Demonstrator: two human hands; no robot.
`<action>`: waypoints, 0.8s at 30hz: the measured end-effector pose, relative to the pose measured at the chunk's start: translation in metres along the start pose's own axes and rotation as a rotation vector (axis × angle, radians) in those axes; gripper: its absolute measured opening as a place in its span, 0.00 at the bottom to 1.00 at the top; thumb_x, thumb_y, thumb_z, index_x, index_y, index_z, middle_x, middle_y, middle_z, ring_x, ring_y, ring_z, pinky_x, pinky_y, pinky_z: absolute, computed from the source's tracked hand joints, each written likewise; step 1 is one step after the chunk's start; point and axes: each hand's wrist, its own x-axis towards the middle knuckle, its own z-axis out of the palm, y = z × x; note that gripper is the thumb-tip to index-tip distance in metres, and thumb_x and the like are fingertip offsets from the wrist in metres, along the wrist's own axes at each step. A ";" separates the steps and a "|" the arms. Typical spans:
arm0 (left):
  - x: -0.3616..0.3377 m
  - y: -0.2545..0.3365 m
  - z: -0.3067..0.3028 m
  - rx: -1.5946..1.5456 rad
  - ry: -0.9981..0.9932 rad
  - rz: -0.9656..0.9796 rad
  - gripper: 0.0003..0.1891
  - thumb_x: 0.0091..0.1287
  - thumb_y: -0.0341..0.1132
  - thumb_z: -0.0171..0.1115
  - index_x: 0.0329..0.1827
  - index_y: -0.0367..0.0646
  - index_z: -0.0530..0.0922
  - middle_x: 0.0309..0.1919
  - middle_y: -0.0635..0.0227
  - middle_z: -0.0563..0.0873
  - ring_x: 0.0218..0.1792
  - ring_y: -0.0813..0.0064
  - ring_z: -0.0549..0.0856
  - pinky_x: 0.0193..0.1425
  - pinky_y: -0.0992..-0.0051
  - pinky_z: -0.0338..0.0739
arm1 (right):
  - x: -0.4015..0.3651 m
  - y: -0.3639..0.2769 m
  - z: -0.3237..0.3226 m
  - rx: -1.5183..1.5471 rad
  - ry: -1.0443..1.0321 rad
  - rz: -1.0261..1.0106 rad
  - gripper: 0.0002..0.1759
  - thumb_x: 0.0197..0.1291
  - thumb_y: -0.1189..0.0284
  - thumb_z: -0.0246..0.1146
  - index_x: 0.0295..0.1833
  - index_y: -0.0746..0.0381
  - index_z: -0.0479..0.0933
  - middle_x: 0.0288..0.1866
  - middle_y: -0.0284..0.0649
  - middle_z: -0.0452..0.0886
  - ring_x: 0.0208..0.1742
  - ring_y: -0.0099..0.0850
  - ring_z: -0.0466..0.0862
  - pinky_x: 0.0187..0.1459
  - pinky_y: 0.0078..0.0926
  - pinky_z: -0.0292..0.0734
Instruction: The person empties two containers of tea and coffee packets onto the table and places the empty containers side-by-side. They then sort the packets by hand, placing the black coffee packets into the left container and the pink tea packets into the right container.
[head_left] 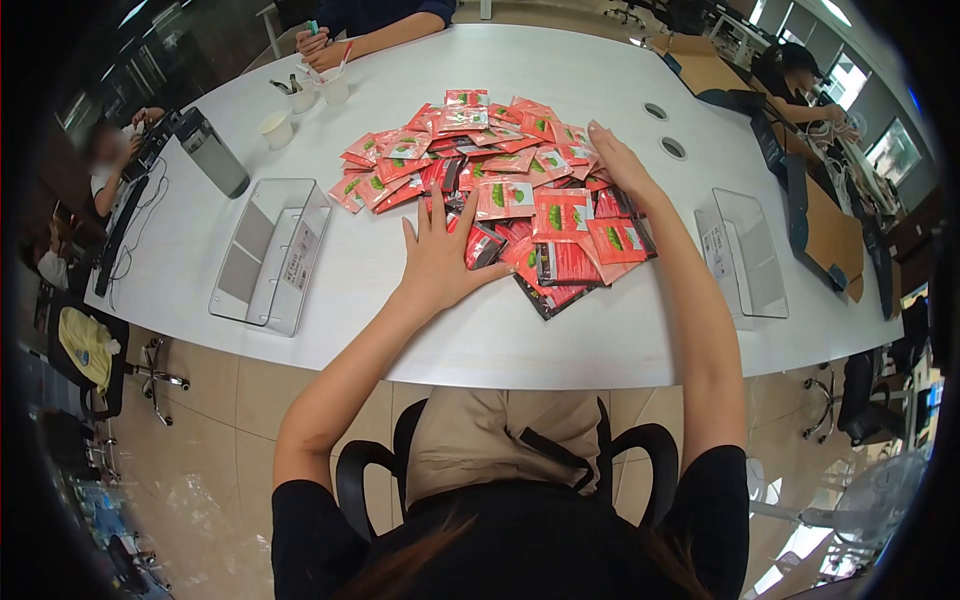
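Under your hands (440, 262) lie glossy red foil-like sachets (505, 190) on a smooth matt white desk (560, 330); left of them stands a clear plastic tray (270, 255).

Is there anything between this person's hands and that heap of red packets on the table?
No, nothing visible. The left hand lies flat, fingers spread, on the near edge of the red packets, and the right hand rests on the heap's right side. Both touch it directly.

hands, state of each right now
Left hand: open, spread flat on the packets, holding nothing.
Right hand: open, flat on the packets' right side, holding nothing.
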 end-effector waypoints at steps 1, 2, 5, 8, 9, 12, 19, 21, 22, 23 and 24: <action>-0.001 -0.001 0.000 -0.009 0.009 0.002 0.60 0.50 0.75 0.63 0.82 0.56 0.48 0.77 0.34 0.43 0.76 0.31 0.49 0.73 0.32 0.45 | -0.017 -0.010 -0.004 -0.044 0.052 -0.028 0.45 0.70 0.39 0.42 0.78 0.62 0.56 0.77 0.55 0.60 0.81 0.52 0.50 0.78 0.46 0.42; -0.002 -0.002 0.000 -0.018 0.019 0.004 0.60 0.50 0.75 0.63 0.82 0.57 0.48 0.77 0.35 0.43 0.76 0.32 0.49 0.73 0.31 0.45 | -0.036 -0.020 -0.007 -0.140 0.077 -0.030 0.45 0.69 0.39 0.45 0.78 0.63 0.56 0.77 0.56 0.60 0.81 0.53 0.51 0.78 0.46 0.43; -0.005 -0.006 -0.005 -0.067 0.028 0.006 0.58 0.52 0.73 0.64 0.82 0.57 0.49 0.78 0.39 0.44 0.77 0.35 0.48 0.72 0.30 0.44 | -0.111 -0.051 -0.009 -0.373 0.135 0.037 0.48 0.66 0.40 0.51 0.77 0.66 0.56 0.77 0.60 0.58 0.80 0.57 0.53 0.77 0.50 0.44; -0.020 -0.004 -0.014 -0.067 0.086 0.041 0.54 0.56 0.69 0.64 0.81 0.54 0.52 0.78 0.39 0.45 0.77 0.34 0.46 0.71 0.29 0.43 | -0.188 -0.087 0.007 -0.537 0.126 0.264 0.53 0.63 0.38 0.55 0.79 0.67 0.50 0.78 0.65 0.53 0.79 0.61 0.53 0.76 0.57 0.44; -0.029 0.000 -0.017 -0.062 0.123 0.054 0.53 0.57 0.68 0.64 0.81 0.52 0.53 0.78 0.38 0.45 0.77 0.33 0.45 0.71 0.28 0.43 | -0.207 -0.091 0.019 -0.503 0.142 0.250 0.54 0.63 0.37 0.55 0.79 0.66 0.49 0.78 0.65 0.52 0.79 0.61 0.53 0.75 0.58 0.43; -0.072 0.015 -0.012 -0.132 0.153 0.041 0.49 0.59 0.61 0.67 0.80 0.52 0.55 0.79 0.45 0.47 0.78 0.36 0.45 0.71 0.29 0.43 | -0.232 -0.091 0.054 -0.445 0.198 0.209 0.53 0.64 0.37 0.54 0.80 0.63 0.47 0.79 0.65 0.48 0.79 0.60 0.52 0.75 0.60 0.41; -0.115 0.032 0.003 -0.188 0.355 0.011 0.36 0.63 0.53 0.66 0.70 0.45 0.71 0.73 0.52 0.66 0.74 0.42 0.61 0.74 0.44 0.56 | -0.231 -0.087 0.078 -0.506 0.307 0.172 0.42 0.69 0.43 0.53 0.81 0.50 0.52 0.81 0.58 0.48 0.80 0.59 0.50 0.76 0.56 0.41; -0.113 0.030 0.009 -0.206 0.397 0.021 0.34 0.63 0.53 0.66 0.69 0.44 0.73 0.72 0.53 0.67 0.74 0.43 0.62 0.74 0.45 0.57 | -0.230 -0.086 0.077 -0.476 0.364 0.115 0.41 0.69 0.44 0.52 0.81 0.50 0.52 0.81 0.58 0.48 0.80 0.59 0.49 0.76 0.56 0.41; -0.113 0.036 0.008 -0.194 0.512 0.024 0.26 0.62 0.46 0.68 0.60 0.43 0.79 0.68 0.58 0.75 0.71 0.49 0.68 0.71 0.50 0.63 | -0.231 -0.087 0.075 -0.428 0.363 0.098 0.41 0.69 0.45 0.53 0.81 0.51 0.53 0.81 0.59 0.48 0.80 0.59 0.48 0.76 0.55 0.42; -0.114 0.036 0.010 -0.201 0.566 0.047 0.23 0.61 0.43 0.68 0.57 0.44 0.81 0.65 0.60 0.77 0.69 0.51 0.71 0.69 0.54 0.66 | -0.231 -0.086 0.075 -0.406 0.380 0.086 0.41 0.69 0.45 0.53 0.80 0.51 0.53 0.81 0.59 0.48 0.80 0.59 0.48 0.76 0.55 0.43; -0.116 0.034 0.014 -0.205 0.620 0.074 0.20 0.60 0.40 0.68 0.54 0.44 0.82 0.62 0.63 0.80 0.67 0.53 0.73 0.67 0.57 0.68 | -0.230 -0.083 0.076 -0.381 0.401 0.076 0.41 0.69 0.45 0.53 0.80 0.52 0.53 0.81 0.59 0.48 0.80 0.60 0.48 0.76 0.55 0.43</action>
